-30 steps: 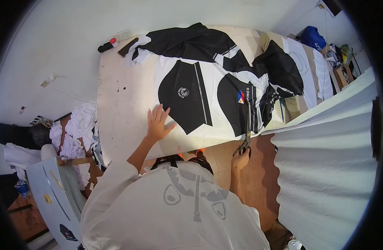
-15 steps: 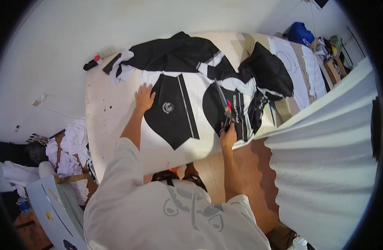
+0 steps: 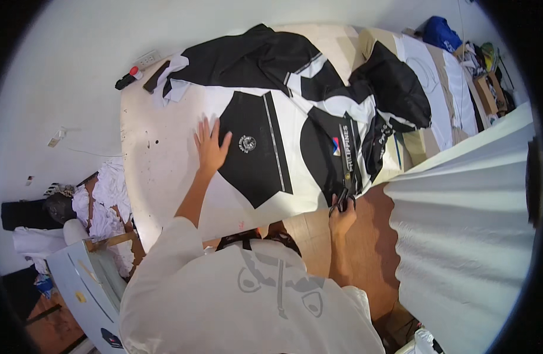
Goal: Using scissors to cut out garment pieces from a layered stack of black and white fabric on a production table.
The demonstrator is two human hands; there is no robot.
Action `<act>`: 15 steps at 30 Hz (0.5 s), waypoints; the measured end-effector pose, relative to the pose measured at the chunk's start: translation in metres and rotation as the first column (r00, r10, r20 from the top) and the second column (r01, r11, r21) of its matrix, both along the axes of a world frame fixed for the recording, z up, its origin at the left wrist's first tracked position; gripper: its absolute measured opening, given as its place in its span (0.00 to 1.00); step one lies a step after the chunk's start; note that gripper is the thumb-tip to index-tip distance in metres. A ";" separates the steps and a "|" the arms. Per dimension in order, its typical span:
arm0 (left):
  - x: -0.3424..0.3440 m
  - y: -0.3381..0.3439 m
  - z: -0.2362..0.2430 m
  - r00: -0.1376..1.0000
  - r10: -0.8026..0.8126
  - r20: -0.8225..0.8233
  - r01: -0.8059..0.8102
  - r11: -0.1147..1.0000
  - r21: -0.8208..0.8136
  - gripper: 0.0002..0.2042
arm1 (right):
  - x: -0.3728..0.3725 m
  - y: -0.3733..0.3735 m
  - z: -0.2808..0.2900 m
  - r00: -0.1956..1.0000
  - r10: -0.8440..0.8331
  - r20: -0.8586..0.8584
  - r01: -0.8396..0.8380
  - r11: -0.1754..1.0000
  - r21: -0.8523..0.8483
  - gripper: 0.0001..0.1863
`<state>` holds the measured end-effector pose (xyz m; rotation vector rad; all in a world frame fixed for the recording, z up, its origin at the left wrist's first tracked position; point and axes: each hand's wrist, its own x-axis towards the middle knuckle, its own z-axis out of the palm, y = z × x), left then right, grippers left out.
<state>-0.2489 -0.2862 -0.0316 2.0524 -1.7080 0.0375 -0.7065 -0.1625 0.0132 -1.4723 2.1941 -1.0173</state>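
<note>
My left hand (image 3: 212, 148) lies flat with fingers spread on the white printed fabric (image 3: 218, 200), at the left edge of a black pattern piece (image 3: 252, 150) with a round emblem. Closed round the black handles of a pair of scissors (image 3: 342, 200) is my right hand (image 3: 343, 219), at the near right edge of the fabric. The scissors are by the lower end of a second black piece (image 3: 319, 144), which carries lettering and a small coloured flag. Their blades are hard to make out against the black print.
Bunched black-and-white fabric (image 3: 242, 59) covers the table's far side, with a black heap (image 3: 395, 82) at the right. A red-capped dark object (image 3: 128, 77) is at the far left corner. A white curtain (image 3: 460, 230) hangs at right; white cloth (image 3: 109, 194) is piled at left.
My right hand has drawn the scissors back toward the table's near edge, off the middle of the lettered piece. My left hand stays on the fabric; the view has shifted slightly.
</note>
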 end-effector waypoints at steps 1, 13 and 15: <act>-0.014 0.024 0.013 0.992 -0.120 -0.037 0.118 0.992 -0.047 0.34 | -0.005 0.018 0.006 0.993 0.041 0.111 -0.039 0.999 -0.020 0.15; -0.015 0.175 0.004 0.966 -0.259 0.004 0.254 0.951 0.177 0.36 | -0.010 0.247 0.063 0.542 -0.284 0.791 -0.453 0.695 0.559 0.14; -0.013 0.179 -0.003 0.977 -0.213 -0.020 0.213 0.967 0.142 0.35 | -0.005 0.242 0.057 0.539 -0.276 0.796 -0.492 0.664 0.563 0.16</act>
